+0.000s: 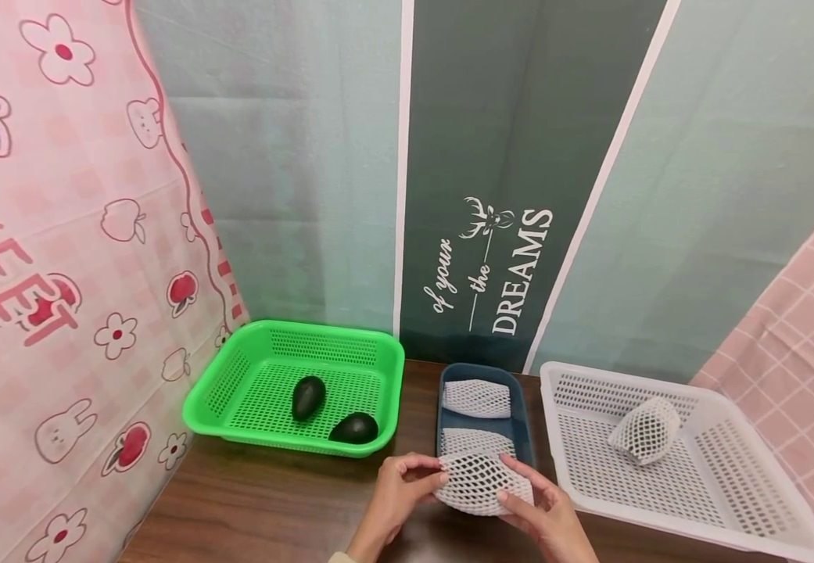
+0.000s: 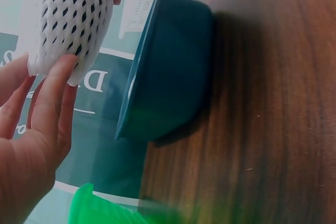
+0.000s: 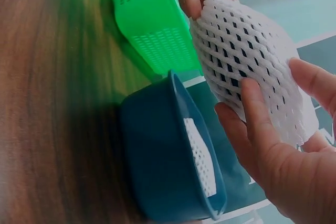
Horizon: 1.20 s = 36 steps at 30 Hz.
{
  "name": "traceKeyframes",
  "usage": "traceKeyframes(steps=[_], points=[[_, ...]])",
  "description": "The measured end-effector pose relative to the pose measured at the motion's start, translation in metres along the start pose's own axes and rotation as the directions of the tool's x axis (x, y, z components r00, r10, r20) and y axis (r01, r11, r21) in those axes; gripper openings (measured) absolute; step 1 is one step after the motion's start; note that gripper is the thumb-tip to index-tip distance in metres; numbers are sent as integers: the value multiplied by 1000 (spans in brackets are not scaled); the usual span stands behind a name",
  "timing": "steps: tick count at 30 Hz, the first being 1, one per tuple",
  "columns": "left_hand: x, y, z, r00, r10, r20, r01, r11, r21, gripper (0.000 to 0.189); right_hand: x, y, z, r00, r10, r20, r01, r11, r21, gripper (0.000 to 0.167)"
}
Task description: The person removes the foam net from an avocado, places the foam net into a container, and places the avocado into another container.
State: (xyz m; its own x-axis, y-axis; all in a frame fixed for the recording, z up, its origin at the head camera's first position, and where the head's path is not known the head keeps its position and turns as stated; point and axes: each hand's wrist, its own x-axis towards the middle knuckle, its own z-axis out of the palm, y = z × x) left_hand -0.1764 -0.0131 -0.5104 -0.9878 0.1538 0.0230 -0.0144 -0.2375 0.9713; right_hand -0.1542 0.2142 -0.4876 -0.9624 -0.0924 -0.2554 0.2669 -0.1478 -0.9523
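Observation:
Both hands hold a white foam net sleeve (image 1: pixel 484 483) in front of the blue tray (image 1: pixel 524 426). Something dark, apparently an avocado, shows through its mesh in the wrist views. My left hand (image 1: pixel 394 494) pinches the sleeve's left end between thumb and fingers. On the other end, my right hand (image 1: pixel 546 512) grips with its thumb and fingers on opposite sides. Within the tray lie more white foam net sleeves (image 1: pixel 477 398), flat. Two dark avocados (image 1: pixel 309 397) lie bare in the green basket (image 1: pixel 294 443) at the left.
At the right stands a white basket (image 1: pixel 660 512) holding one netted, dark-looking fruit (image 1: pixel 647 430). All three containers stand on a brown wooden table (image 1: pixel 238 500). A printed cloth (image 1: pixel 336 195) hangs close behind them, and a pink patterned cloth (image 1: pixel 83 274) borders the left side.

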Motion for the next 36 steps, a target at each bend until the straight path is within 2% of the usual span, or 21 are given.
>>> traceKeyframes(steps=[7, 15, 21, 24, 30, 36], points=[[-9, -3, -5, 999, 11, 39, -12, 999, 36, 20, -6, 9, -3, 998, 15, 66, -18, 999, 40, 52], [-20, -8, -13, 997, 8, 82, -13, 998, 58, 19, -13, 19, -2, 996, 42, 73, -47, 997, 68, 44], [-25, -13, -18, 993, 25, 116, -31, 999, 43, 20, -14, 26, 1, 994, 17, 110, -25, 997, 71, 37], [-26, -16, -21, 993, 8, 119, -13, 999, 37, 20, -13, 31, 3, 992, 10, 123, -19, 998, 66, 36], [-32, -21, -28, 994, -72, 79, 71, 997, 22, 22, -11, 46, 5, 993, 27, 111, -32, 999, 44, 36], [-38, -23, -32, 993, -76, 91, 75, 997, 23, 27, -9, 61, 2, 988, 35, 153, -53, 992, 115, 38]])
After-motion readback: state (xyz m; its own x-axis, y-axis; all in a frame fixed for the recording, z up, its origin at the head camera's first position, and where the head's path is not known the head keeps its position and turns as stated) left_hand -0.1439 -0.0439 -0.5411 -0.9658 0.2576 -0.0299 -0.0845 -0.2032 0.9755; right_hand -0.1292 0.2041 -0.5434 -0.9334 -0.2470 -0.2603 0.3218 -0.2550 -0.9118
